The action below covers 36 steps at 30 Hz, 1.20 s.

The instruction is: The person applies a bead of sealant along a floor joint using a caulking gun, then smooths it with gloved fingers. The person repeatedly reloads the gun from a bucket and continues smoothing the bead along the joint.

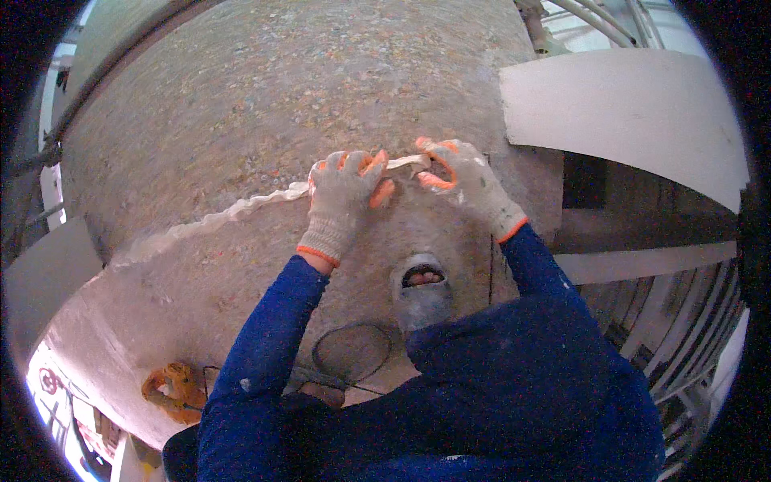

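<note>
saw white strip (265, 198) beyond slipper (423, 307), across speckled slab (241, 120). held left hand (343, 191) over strip; could not tell grip. held right hand (468, 175) with thumb and forefinger spread around strip's end. judged kinking or tearing possible from uneven pulling.

From where I stood, I could read no text, label, brand, number or sign anywhere.
</note>
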{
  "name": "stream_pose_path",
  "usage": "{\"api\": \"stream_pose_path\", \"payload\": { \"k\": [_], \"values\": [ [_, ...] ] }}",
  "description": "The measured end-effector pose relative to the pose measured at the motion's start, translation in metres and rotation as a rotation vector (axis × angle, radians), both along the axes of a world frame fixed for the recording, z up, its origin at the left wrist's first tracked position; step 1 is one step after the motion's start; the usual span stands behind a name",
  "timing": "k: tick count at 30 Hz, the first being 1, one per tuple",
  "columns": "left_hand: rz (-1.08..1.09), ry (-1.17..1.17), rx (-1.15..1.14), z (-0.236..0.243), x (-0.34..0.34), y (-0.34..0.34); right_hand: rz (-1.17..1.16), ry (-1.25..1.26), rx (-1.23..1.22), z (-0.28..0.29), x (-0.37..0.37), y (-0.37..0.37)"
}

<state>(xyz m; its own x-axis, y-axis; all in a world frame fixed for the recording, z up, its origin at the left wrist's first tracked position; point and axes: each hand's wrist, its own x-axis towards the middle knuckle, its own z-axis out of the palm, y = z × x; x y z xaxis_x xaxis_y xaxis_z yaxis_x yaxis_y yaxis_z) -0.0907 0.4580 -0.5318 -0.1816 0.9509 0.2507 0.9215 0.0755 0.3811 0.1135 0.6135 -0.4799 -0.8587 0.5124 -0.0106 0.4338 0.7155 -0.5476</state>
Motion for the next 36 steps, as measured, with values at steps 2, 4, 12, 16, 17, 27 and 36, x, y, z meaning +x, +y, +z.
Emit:
{"api": "stream_pose_path", "payload": {
  "k": [2,4,12,16,17,27,36],
  "values": [
    [-0.005,-0.018,-0.008,-0.003,0.008,0.006,-0.066,-0.029,0.075,0.005,0.004,0.001],
    [-0.023,-0.023,-0.016,-0.008,0.018,0.016,-0.085,-0.04,0.142,0.003,0.003,0.0],
    [-0.142,0.05,-0.186,-0.009,0.026,0.037,0.072,-0.13,0.273,-0.019,0.003,0.006],
    [-0.06,-0.044,-0.123,-0.006,0.021,0.031,-0.098,-0.056,0.086,-0.006,0.012,0.013],
    [-0.048,-0.075,-0.075,-0.007,0.024,0.032,-0.101,-0.084,0.096,-0.005,0.012,0.009],
    [-0.02,0.017,-0.089,-0.014,0.05,0.045,-0.053,-0.133,0.2,-0.018,0.019,0.007],
    [0.026,0.03,-0.072,-0.013,0.053,0.046,-0.155,-0.14,0.19,0.0,0.026,0.015]
  ]
}}
